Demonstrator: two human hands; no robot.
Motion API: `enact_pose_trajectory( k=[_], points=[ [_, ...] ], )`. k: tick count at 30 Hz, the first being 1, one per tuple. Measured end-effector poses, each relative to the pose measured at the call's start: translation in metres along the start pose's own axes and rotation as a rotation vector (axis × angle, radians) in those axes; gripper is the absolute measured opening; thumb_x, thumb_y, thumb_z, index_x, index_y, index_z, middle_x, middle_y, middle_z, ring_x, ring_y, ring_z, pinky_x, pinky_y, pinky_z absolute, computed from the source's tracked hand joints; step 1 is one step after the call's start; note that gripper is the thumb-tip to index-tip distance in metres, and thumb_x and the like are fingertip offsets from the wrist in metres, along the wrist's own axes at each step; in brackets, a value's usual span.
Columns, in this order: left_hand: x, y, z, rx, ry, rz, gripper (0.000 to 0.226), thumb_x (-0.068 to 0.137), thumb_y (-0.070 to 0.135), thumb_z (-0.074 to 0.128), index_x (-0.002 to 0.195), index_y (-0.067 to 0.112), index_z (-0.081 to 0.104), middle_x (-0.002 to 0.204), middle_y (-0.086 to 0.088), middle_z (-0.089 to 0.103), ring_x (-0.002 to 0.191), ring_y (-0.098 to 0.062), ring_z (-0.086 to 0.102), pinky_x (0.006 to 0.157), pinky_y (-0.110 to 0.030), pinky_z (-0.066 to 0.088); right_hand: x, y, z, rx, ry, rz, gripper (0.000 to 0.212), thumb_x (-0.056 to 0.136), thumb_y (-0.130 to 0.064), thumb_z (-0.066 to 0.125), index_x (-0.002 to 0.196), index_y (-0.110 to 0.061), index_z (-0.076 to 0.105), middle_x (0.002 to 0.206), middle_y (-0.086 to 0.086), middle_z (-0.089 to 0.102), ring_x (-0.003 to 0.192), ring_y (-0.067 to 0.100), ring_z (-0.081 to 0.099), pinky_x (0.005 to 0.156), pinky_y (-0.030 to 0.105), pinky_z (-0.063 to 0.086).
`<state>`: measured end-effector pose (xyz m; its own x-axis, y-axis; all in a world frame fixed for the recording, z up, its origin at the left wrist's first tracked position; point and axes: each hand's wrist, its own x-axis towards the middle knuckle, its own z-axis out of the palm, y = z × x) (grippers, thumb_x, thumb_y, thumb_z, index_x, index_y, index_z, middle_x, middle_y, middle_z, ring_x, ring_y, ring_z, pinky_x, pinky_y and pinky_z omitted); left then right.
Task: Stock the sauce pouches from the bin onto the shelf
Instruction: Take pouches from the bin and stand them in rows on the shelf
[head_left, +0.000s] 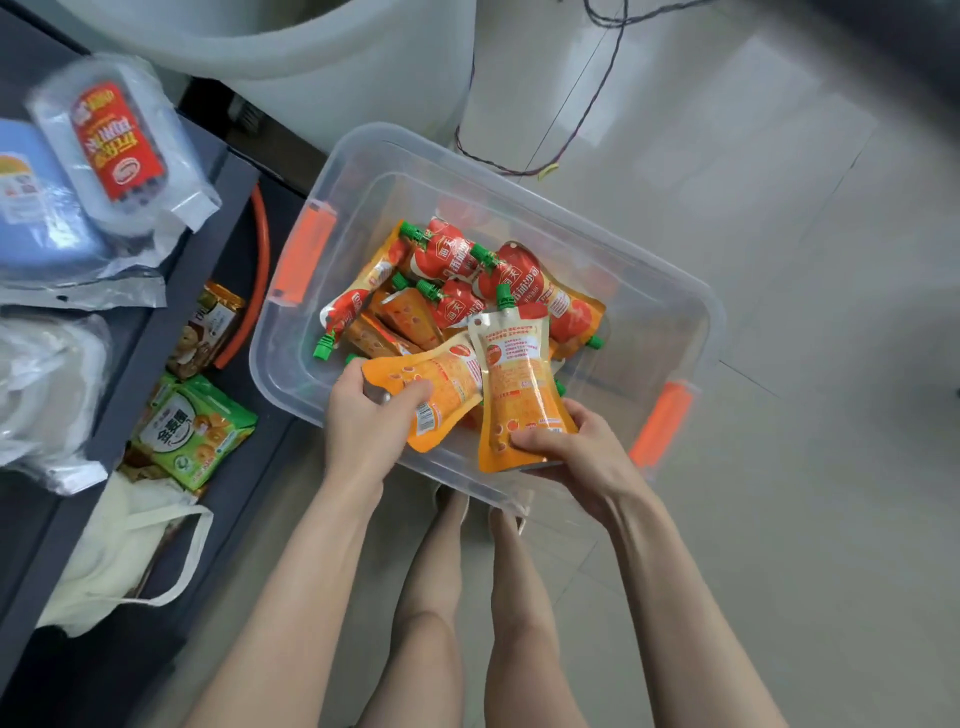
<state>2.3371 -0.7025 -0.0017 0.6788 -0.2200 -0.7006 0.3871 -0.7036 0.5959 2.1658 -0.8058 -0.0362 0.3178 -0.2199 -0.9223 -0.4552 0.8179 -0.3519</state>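
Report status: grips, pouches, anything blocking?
Left grip holds sideways pouch, right grip holds upright pouch, both over the bin. More pouches piled inside. Shelf at left holds snack packs; no blocker seen.

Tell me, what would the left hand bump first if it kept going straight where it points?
Probably the pile of pouches in the bin. The left hand, holding one orange pouch, points into the bin and the pile lies just beyond, though depth is hard to judge from above.
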Motion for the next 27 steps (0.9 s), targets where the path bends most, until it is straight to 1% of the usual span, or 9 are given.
enact_pose_trajectory(
  k=[3,6,10,13,18,20,22,24,27],
  points=[
    [-0.033,0.009,-0.016,-0.125,0.000,-0.053,0.026,0.070,0.015,0.079,0.085,0.020,0.059,0.085,0.003,0.070,0.072,-0.007,0.069,0.049,-0.019,0.049,-0.035,-0.007,0.002,-0.023,-0.091,-0.054,0.065,0.061,0.002,0.081,0.119,-0.013,0.055,0.105,0.016,0.070,0.096,0.035,0.068,0.085,0.050,0.056],
    [-0.073,0.013,-0.039,-0.231,-0.042,-0.156,0.040,0.064,0.009,0.083,0.096,0.015,0.060,0.095,-0.006,0.070,0.083,-0.022,0.069,0.056,-0.028,0.053,-0.077,-0.018,0.007,-0.113,-0.150,-0.118,0.072,0.054,-0.005,0.081,0.120,-0.018,0.055,0.103,0.012,0.070,0.088,0.028,0.071,0.073,0.041,0.059],
    [-0.138,0.017,-0.081,-0.376,-0.154,-0.205,0.071,0.048,0.011,0.089,0.112,0.016,0.059,0.106,-0.007,0.068,0.093,-0.027,0.068,0.070,-0.044,0.058,-0.137,-0.033,0.024,-0.271,-0.245,-0.199,0.075,0.053,-0.007,0.079,0.121,-0.021,0.051,0.101,0.008,0.069,0.079,0.016,0.071,0.054,0.023,0.053],
    [-0.185,0.010,-0.112,-0.559,-0.233,-0.194,0.078,0.041,0.013,0.085,0.115,0.009,0.061,0.101,-0.010,0.072,0.087,-0.026,0.071,0.063,-0.037,0.057,-0.178,-0.037,0.045,-0.397,-0.322,-0.245,0.075,0.056,-0.008,0.076,0.124,-0.023,0.048,0.106,0.010,0.068,0.091,0.023,0.070,0.071,0.035,0.058],
    [-0.256,-0.011,-0.156,-0.913,-0.167,-0.102,0.038,0.069,0.015,0.068,0.106,0.009,0.063,0.093,-0.009,0.074,0.080,-0.021,0.072,0.057,-0.029,0.056,-0.237,-0.035,0.097,-0.483,-0.408,-0.301,0.055,0.068,-0.019,0.080,0.115,-0.037,0.058,0.115,0.008,0.068,0.104,0.029,0.066,0.091,0.053,0.052],
    [-0.280,-0.019,-0.173,-1.005,-0.099,-0.048,0.037,0.072,0.021,0.066,0.108,0.013,0.061,0.097,-0.008,0.073,0.085,-0.022,0.071,0.060,-0.030,0.056,-0.261,-0.031,0.126,-0.481,-0.455,-0.285,0.038,0.072,-0.045,0.074,0.108,-0.048,0.063,0.113,-0.004,0.070,0.105,0.022,0.067,0.092,0.049,0.053],
    [-0.302,-0.029,-0.193,-1.060,-0.038,0.012,0.039,0.069,0.018,0.069,0.107,0.015,0.061,0.097,-0.007,0.073,0.086,-0.022,0.071,0.061,-0.029,0.057,-0.284,-0.024,0.154,-0.499,-0.489,-0.272,0.051,0.069,-0.067,0.060,0.116,-0.047,0.061,0.118,-0.007,0.069,0.109,0.020,0.065,0.094,0.047,0.052],
    [-0.323,-0.041,-0.218,-1.050,-0.009,0.090,0.050,0.063,0.011,0.073,0.111,0.014,0.059,0.101,-0.008,0.073,0.091,-0.023,0.070,0.065,-0.030,0.057,-0.304,-0.013,0.181,-0.528,-0.542,-0.263,0.062,0.073,-0.071,0.048,0.123,-0.037,0.059,0.119,-0.001,0.069,0.109,0.022,0.065,0.094,0.047,0.051],
    [-0.350,-0.063,-0.265,-0.981,0.024,0.178,0.063,0.058,0.004,0.076,0.116,0.015,0.056,0.104,-0.009,0.072,0.096,-0.025,0.069,0.069,-0.029,0.057,-0.338,0.008,0.221,-0.626,-0.650,-0.265,0.046,0.082,-0.066,0.042,0.112,-0.041,0.066,0.113,-0.003,0.071,0.104,0.019,0.068,0.085,0.042,0.056]
  ],
)
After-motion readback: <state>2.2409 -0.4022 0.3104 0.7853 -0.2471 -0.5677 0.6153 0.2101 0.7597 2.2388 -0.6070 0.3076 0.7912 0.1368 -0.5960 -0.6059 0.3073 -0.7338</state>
